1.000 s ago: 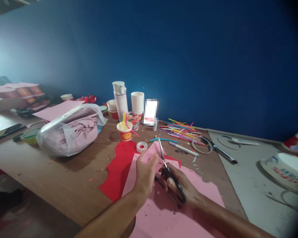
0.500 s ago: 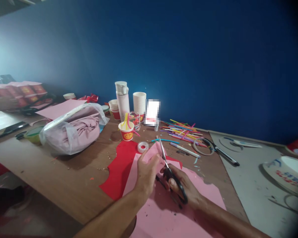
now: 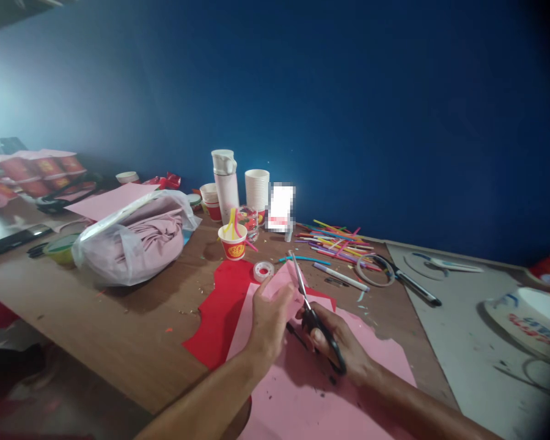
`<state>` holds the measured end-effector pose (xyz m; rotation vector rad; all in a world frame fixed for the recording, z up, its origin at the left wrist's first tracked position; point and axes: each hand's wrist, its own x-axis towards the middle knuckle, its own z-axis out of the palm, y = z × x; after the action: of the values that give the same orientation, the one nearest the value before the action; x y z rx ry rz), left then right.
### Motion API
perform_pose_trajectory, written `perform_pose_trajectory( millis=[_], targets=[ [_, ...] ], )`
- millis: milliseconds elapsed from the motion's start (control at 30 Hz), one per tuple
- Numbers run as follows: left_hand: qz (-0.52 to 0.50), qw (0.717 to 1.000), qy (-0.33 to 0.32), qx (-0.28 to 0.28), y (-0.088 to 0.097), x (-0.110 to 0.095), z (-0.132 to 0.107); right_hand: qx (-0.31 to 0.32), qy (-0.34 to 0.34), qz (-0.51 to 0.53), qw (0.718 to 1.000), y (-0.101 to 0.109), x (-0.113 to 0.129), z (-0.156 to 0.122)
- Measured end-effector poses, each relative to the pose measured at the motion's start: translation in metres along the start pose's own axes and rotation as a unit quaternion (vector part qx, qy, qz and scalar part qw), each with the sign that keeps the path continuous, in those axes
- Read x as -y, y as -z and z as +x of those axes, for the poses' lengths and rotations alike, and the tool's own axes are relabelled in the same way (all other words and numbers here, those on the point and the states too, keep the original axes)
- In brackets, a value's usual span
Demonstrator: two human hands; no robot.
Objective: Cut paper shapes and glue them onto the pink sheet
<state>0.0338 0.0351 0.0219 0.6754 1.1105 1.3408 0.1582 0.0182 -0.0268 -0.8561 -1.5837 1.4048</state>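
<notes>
My left hand (image 3: 270, 311) pinches a small piece of pink paper (image 3: 282, 280) between thumb and fingers. In my right hand (image 3: 332, 333) is a pair of black-handled scissors (image 3: 302, 292), its blades pointing up and away along the right edge of that piece. Beneath both hands lies a large pink paper sheet (image 3: 297, 400), partly over a red paper sheet (image 3: 222, 305) with a cut-out edge. A roll of clear tape (image 3: 263, 271) rests just beyond my left fingers. My hands hide part of the small piece.
Behind stand a paper cup (image 3: 233, 244) holding coloured strips, a white flask (image 3: 226, 186) and stacked cups (image 3: 257, 192). Coloured sticks (image 3: 337, 241), a marker (image 3: 341, 277) and a box cutter (image 3: 417, 287) lie to the right. A plastic bag (image 3: 132, 244) bulges at left.
My hands, the scissors and the pink piece have stayed almost in place. Another person's hand at the far left edge has gone out of view, leaving a pink roll visible there.
</notes>
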Motion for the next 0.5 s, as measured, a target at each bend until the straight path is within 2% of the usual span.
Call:
perform_pose_trajectory(
  millis=[200, 500],
  targets=[
    [0.021, 1.000, -0.007, 0.009, 0.003, 0.003, 0.001, -0.004, 0.010, -0.002, 1.000, 0.001, 0.000, 0.000],
    [0.008, 1.000, 0.010, 0.014, 0.002, -0.013, -0.003, -0.025, -0.017, 0.015, 0.999, -0.001, 0.000, -0.002]
  ],
)
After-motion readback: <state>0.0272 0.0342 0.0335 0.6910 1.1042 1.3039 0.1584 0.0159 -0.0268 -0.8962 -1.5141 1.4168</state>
